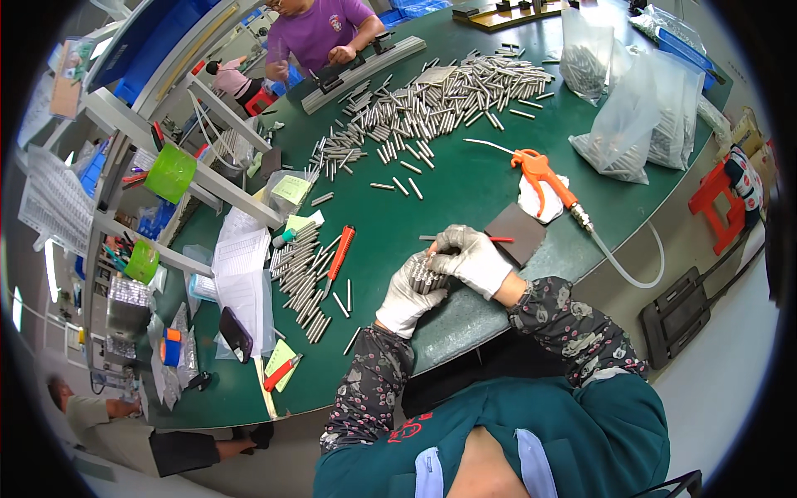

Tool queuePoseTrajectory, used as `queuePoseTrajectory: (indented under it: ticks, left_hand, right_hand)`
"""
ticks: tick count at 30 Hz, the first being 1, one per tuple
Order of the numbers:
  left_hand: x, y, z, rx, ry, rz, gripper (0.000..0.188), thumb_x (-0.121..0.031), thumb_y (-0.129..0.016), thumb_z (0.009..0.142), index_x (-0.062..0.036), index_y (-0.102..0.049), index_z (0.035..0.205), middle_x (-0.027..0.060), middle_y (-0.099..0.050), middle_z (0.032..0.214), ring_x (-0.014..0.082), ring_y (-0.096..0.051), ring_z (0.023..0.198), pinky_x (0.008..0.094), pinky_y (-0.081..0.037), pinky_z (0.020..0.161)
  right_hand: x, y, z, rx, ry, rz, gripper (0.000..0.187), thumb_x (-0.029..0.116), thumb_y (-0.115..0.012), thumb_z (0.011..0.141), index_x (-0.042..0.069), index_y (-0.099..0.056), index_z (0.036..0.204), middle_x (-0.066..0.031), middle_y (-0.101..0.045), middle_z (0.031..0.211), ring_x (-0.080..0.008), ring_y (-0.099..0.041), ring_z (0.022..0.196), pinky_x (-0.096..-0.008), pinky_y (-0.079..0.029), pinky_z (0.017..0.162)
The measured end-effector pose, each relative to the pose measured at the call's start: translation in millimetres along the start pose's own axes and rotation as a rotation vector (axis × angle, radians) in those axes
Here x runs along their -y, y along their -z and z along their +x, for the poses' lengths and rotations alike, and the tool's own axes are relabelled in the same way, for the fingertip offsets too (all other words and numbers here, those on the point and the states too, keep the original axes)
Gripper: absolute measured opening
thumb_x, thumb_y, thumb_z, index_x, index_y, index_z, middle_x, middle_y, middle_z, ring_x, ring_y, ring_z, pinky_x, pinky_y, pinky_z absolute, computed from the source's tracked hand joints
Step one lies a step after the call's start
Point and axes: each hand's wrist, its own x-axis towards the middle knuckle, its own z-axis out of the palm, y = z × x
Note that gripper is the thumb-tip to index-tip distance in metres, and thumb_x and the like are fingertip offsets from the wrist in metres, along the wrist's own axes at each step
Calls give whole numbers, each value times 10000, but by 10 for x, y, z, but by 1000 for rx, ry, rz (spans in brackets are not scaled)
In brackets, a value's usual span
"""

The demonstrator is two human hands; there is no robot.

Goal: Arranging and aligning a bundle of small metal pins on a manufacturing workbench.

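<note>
Near the table's front edge, my gloved left hand (405, 297) is wrapped round a bundle of short metal pins (426, 278) standing side by side. From the right, my gloved right hand (471, 259) closes its fingers on the top of the same bundle. Fingers and gloves hide part of the pins. Just behind my right hand lies a thin red and black stick (498, 239), partly covered by it. A dark square pad (516, 232) is beside that hand. To the left, more loose pins (299, 270) lie in rows near an orange-handled screwdriver (340, 253).
A large pile of pins (440, 100) spreads across the green table (465, 183). An orange air blow gun (544, 176) with a hose lies right. Clear bags of pins (618, 137) stand beyond. Papers (241, 266), a phone (236, 334) and a cutter (282, 372) lie left. A co-worker (320, 33) sits opposite.
</note>
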Motion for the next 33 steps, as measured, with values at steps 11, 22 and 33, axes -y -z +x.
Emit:
queuePoseTrajectory:
  ticks: [11, 22, 33]
  left_hand:
    - [54, 6, 8, 6, -8, -72, 648, 140, -648, 625, -11, -448, 1223, 45, -551, 1125, 130, -532, 1028, 277, -422, 913]
    - [3, -19, -10, -29, -27, -44, 587, 123, -660, 625, -17, -470, 1163, 8, -558, 1013, 100, -543, 932, 247, -441, 851]
    - [12, -7, -8, -27, -3, -34, 660, 125, -667, 618, -22, -442, 1221, 12, -554, 1051, 109, -537, 966, 257, -440, 866]
  right_hand:
    - [107, -21, -33, -73, 55, -142, 177, 94, -726, 683, 8, -598, 770, -63, -523, 768, -151, -539, 750, -265, -449, 708]
    - [103, 39, -56, 98, -199, 422, 175, 42, -625, 765, 7, -617, 936, -59, -632, 948, -114, -581, 881, -244, -452, 820]
    - [51, -4, -39, 26, -203, 346, 136, 89, -687, 723, 4, -651, 822, -41, -566, 857, -134, -562, 888, -254, -434, 812]
